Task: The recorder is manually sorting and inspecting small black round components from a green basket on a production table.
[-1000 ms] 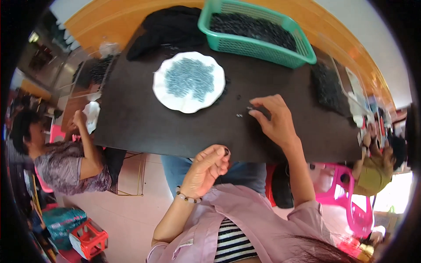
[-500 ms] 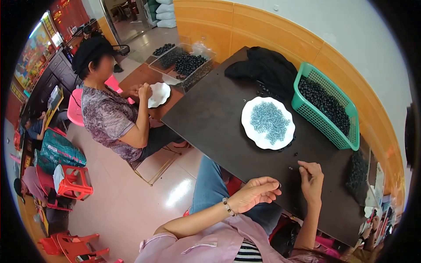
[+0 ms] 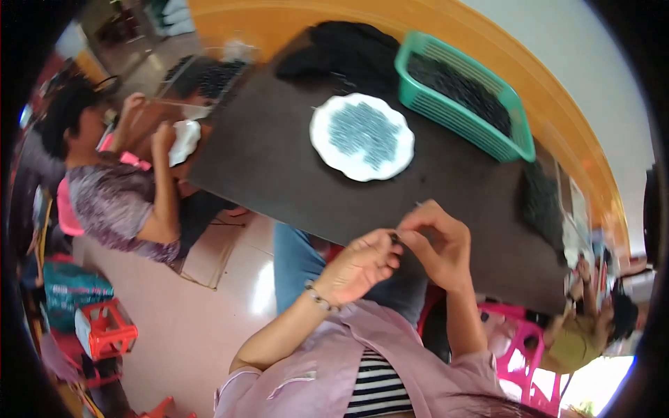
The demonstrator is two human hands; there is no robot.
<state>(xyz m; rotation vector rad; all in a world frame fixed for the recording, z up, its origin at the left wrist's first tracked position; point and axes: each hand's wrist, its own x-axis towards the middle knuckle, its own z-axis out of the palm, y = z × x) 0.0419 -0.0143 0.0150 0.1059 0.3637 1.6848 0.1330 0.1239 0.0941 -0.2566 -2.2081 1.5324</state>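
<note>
My left hand [image 3: 362, 268] pinches a small black round piece [image 3: 395, 238] between thumb and fingers, just off the table's near edge. Against that piece come the closed fingertips of my right hand [image 3: 442, 251]; whatever they hold is too small to make out. Beyond both hands, a white scalloped plate [image 3: 324, 143] carries a spread of small clear bluish pieces [image 3: 366, 132]. Behind it to the right is a green plastic basket [image 3: 453, 120] full of small black pieces [image 3: 463, 90].
Black cloth [image 3: 348, 45] lies at the back of the dark table [image 3: 261, 164]. A dark mesh bag [image 3: 543, 202] lies at its right end. At the left, another person [image 3: 122, 195] works over a white dish [image 3: 185, 141], near a clear bin [image 3: 209, 76] of black pieces.
My right hand has left the tabletop and come to my left hand, fingertips meeting at the black piece. The whole view has swung, so the table and plate appear farther left and higher.
</note>
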